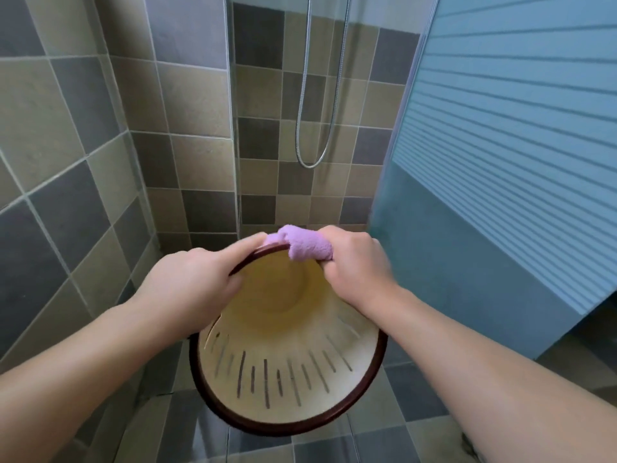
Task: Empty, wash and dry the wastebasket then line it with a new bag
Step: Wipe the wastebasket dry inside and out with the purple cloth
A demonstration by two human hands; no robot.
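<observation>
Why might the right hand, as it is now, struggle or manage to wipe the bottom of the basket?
Probably manage: the right hand already grips the purple cloth at the rim, and the wastebasket tilts its open, unblocked mouth toward the person.

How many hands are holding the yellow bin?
2. The left hand grips the dark brown rim of the cream-yellow slotted plastic wastebasket on its left side. The right hand presses a lilac fluffy cloth over the far rim.

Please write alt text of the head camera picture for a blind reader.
Two bare hands hold a cream wastebasket: the left hand grips its dark rim, the right hand wipes it with a purple cloth. Tiled shower walls behind.
</observation>
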